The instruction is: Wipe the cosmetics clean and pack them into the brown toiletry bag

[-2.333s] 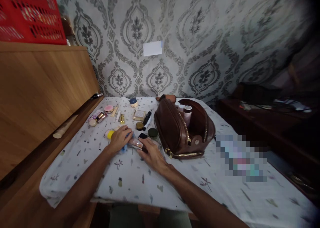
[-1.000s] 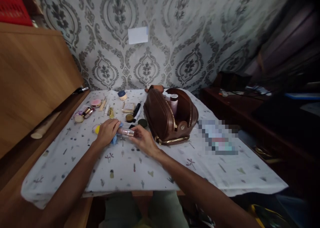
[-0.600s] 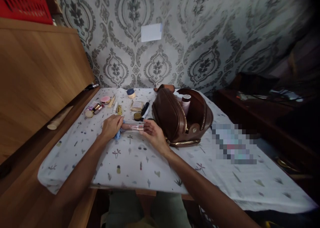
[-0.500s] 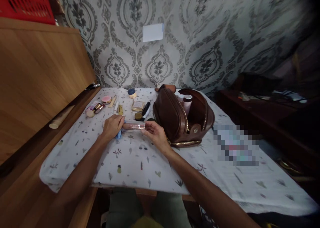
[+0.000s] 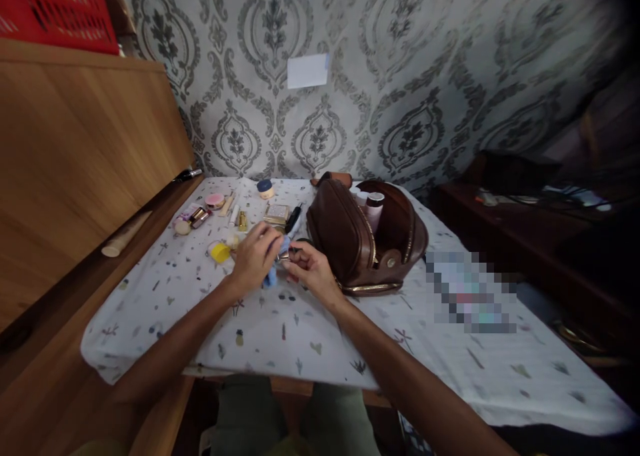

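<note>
My left hand (image 5: 256,256) is closed on a light-blue cloth (image 5: 271,278), wrapped around a slim clear tube. My right hand (image 5: 314,268) pinches the silver-banded end of this tube (image 5: 283,257); most of it is hidden by the cloth and fingers. Just right of my hands stands a brown leather toiletry bag (image 5: 333,226), unzipped, with white-and-pink bottles (image 5: 374,209) inside. Behind my left hand lie a gold-capped little bottle (image 5: 243,221), a glittery compact (image 5: 277,213) and a black-capped tube (image 5: 293,219). A yellow round item (image 5: 219,251) is left of that hand.
Farther left are a pink compact (image 5: 215,201), a beige sponge (image 5: 182,227) and other cosmetics. A blue-lidded jar (image 5: 265,189) stands near the wall. A wooden cabinet (image 5: 90,129) borders the left side. A pixelated flat object (image 5: 470,289) lies right of the bag on the patterned tablecloth (image 5: 320,349).
My left hand has slid the blue cloth rightward along the tube, up to my right hand. The yellow item behind it has come into view. My right hand has barely moved.
</note>
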Available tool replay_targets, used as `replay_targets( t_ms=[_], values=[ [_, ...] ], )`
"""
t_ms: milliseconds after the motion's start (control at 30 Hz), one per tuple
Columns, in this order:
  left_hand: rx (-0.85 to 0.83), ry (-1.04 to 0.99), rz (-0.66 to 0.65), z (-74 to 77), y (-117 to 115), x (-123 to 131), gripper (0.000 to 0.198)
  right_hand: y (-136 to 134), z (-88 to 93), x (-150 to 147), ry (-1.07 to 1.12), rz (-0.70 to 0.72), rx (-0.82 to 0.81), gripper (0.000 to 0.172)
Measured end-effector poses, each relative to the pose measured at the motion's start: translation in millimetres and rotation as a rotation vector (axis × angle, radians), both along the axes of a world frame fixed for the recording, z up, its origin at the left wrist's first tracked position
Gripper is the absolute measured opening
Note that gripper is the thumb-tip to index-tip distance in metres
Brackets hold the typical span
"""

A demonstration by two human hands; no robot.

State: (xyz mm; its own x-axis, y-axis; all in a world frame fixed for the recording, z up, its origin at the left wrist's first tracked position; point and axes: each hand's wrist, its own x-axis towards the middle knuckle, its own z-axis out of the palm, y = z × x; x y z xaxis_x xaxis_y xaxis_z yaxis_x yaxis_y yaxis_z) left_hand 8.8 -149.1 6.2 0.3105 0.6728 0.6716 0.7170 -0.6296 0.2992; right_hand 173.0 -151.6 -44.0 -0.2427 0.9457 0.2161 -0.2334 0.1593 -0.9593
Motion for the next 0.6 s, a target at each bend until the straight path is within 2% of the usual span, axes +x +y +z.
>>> replay_targets(
  t_ms=[100,200,333,600],
  values=[
    [0.021,0.143,0.023,-3.3,2,10,0.035,0,-1.5,-1,-0.019,0.005,0.007,0.051],
    [0.054,0.241,0.076,-7.9,7,7,0.037,0,-4.4,-1,-0.036,0.006,-0.01,0.049],
    [0.097,0.317,0.138,-12.7,11,-8,0.035,1,-6.3,0,-0.054,0.009,-0.011,0.048],
    [0.016,0.324,0.303,-25.6,23,-49,0.036,2,1.7,5,-0.064,0.005,0.01,0.05]
  ],
)
